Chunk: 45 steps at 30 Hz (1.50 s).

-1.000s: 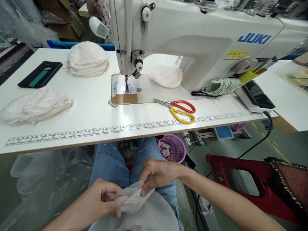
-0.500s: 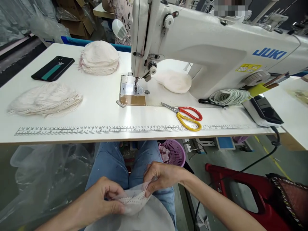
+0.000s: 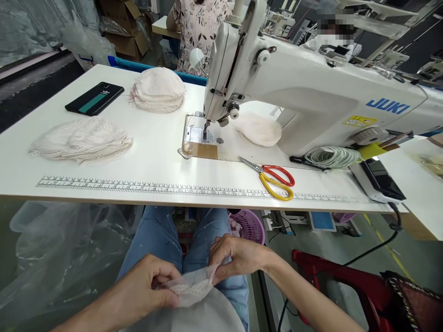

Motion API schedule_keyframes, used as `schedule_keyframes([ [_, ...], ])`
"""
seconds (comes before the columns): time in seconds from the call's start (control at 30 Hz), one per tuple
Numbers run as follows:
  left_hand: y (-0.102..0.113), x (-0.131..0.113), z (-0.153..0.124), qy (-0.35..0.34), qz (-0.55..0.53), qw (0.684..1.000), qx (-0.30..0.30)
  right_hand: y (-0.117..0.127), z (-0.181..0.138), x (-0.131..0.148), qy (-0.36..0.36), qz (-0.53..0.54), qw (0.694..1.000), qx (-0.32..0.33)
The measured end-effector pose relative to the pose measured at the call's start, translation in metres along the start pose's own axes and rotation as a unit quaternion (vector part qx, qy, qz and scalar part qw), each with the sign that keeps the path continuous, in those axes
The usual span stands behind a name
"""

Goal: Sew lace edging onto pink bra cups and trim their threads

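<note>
Over my lap, below the table edge, my left hand (image 3: 147, 286) and my right hand (image 3: 237, 256) both pinch a small pale piece of dotted lace fabric (image 3: 192, 287). Each hand is closed on one end of it. More white cloth (image 3: 207, 318) lies on my knees under the piece. On the white table (image 3: 145, 161) stands a white JUKI sewing machine (image 3: 311, 101) with its needle plate (image 3: 200, 136) bare.
Two stacks of lace pieces (image 3: 81, 140) (image 3: 159, 90) and a black phone (image 3: 94, 98) lie at the table's left. Red and yellow scissors (image 3: 273, 177), a coiled cable (image 3: 332, 157) and a control box (image 3: 379, 180) sit right. A purple basket (image 3: 247, 226), a red stool (image 3: 332, 272) and a plastic bag (image 3: 62, 258) are below. A person sits behind.
The view has shifted down and to the left, so the table and machine appear further right. Both hands stay on the lace piece in my lap, fingers barely shifting.
</note>
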<state>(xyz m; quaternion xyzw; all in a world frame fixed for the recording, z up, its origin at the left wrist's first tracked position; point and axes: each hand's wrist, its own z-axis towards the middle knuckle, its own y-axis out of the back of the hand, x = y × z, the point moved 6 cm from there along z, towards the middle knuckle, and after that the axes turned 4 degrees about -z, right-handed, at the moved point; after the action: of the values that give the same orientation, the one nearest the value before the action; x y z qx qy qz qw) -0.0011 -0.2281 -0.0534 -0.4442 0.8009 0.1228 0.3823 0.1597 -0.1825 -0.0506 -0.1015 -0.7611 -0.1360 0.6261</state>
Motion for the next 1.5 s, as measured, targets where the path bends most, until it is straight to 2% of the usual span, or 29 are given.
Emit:
schedule_keyframes([
  [0.4, 0.002, 0.006, -0.004, 0.001, -0.035, 0.999, 0.011, -0.002, 0.005, -0.010, -0.040, 0.027, 0.999, 0.020],
  [0.53, 0.000, 0.007, -0.004, 0.008, -0.063, 0.998, 0.020, 0.004, 0.006, -0.010, -0.033, -0.040, 0.999, 0.012],
  [0.6, 0.001, 0.008, -0.001, 0.007, -0.091, 0.996, 0.015, 0.007, 0.007, -0.007, -0.042, -0.099, 0.994, -0.019],
  [0.67, 0.008, 0.010, 0.006, -0.001, -0.130, 0.991, -0.013, 0.007, 0.010, 0.000, -0.064, -0.149, 0.982, -0.092],
  [0.77, 0.025, 0.012, 0.017, -0.027, -0.182, 0.979, -0.090, -0.010, 0.019, 0.014, -0.068, -0.254, 0.930, -0.257],
  [0.8, 0.029, 0.011, 0.020, -0.037, -0.196, 0.973, -0.114, -0.021, 0.023, 0.025, -0.022, -0.356, 0.876, -0.326],
  [0.83, 0.033, 0.009, 0.022, -0.047, -0.212, 0.967, -0.134, -0.037, 0.028, 0.035, 0.045, -0.430, 0.824, -0.367],
  [0.87, 0.036, 0.007, 0.023, -0.057, -0.229, 0.960, -0.151, -0.052, 0.034, 0.040, 0.096, -0.472, 0.774, -0.410],
  [0.93, 0.039, 0.001, 0.022, -0.076, -0.262, 0.946, -0.175, -0.065, 0.040, 0.040, 0.123, -0.480, 0.691, -0.526],
  [0.97, 0.040, -0.002, 0.019, -0.085, -0.277, 0.939, -0.185, -0.067, 0.045, 0.037, 0.120, -0.478, 0.675, -0.549],
  [1.03, 0.042, -0.003, 0.013, -0.097, -0.302, 0.927, -0.202, -0.061, 0.055, 0.032, 0.118, -0.456, 0.710, -0.523],
  [1.1, 0.041, 0.001, 0.006, -0.095, -0.321, 0.921, -0.198, -0.048, 0.059, 0.028, 0.140, -0.392, 0.792, -0.447],
  [1.17, 0.042, 0.010, 0.000, -0.088, -0.317, 0.924, -0.196, -0.029, 0.054, 0.020, 0.123, -0.234, 0.882, -0.391],
  [1.2, 0.043, 0.014, -0.002, -0.091, -0.293, 0.929, -0.207, -0.021, 0.051, 0.014, 0.094, -0.140, 0.912, -0.375],
  [1.27, 0.049, 0.017, -0.007, -0.114, -0.191, 0.942, -0.251, -0.009, 0.042, -0.001, 0.022, 0.012, 0.931, -0.365],
  [1.33, 0.050, 0.010, -0.009, -0.156, -0.055, 0.947, -0.277, -0.006, 0.035, -0.007, -0.015, 0.075, 0.929, -0.361],
  [1.4, 0.044, -0.001, -0.007, -0.179, 0.042, 0.952, -0.244, -0.008, 0.032, -0.009, -0.023, 0.104, 0.932, -0.346],
  [1.5, 0.035, -0.016, -0.005, -0.179, 0.094, 0.962, -0.182, -0.012, 0.028, -0.010, -0.036, 0.156, 0.932, -0.325],
])
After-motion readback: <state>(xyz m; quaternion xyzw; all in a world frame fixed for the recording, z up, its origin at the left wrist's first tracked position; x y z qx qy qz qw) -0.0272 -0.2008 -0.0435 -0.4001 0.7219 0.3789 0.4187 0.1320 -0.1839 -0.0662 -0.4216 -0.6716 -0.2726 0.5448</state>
